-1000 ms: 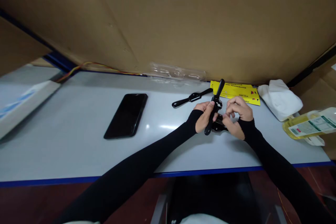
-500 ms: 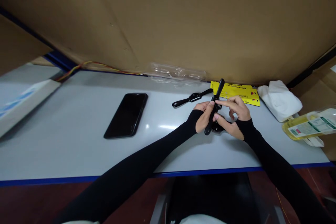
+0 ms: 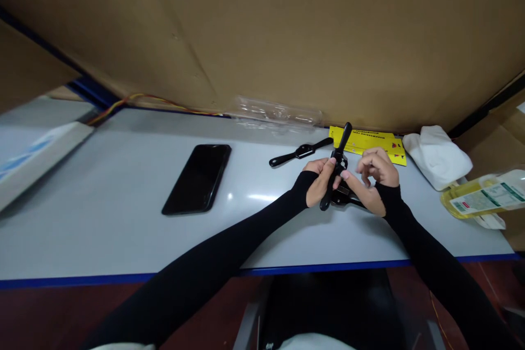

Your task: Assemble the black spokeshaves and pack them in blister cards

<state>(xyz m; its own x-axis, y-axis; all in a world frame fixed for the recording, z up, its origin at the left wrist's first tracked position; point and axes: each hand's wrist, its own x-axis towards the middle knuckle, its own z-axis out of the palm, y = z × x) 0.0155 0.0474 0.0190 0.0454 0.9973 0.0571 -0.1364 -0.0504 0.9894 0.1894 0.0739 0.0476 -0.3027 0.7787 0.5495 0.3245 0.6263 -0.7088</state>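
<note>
A person's left hand (image 3: 319, 181) holds a black tool (image 3: 338, 159) aslant over the right half of the tabletop (image 3: 123, 202), the grip closed, thumb along the middle. The right hand (image 3: 375, 180) stands half open beside it, fingers curled, thumb toward the tool's middle, nothing seen between them; whether the thumb touches cannot be told. Just below, a second tool (image 3: 343, 195) lies partly hidden; a third tool (image 3: 304, 151) lies toward the back edge, just beside yellow cards (image 3: 377, 145). Handling of the black tool appears unfinished; whether the other two have been worked on does not show.
</note>
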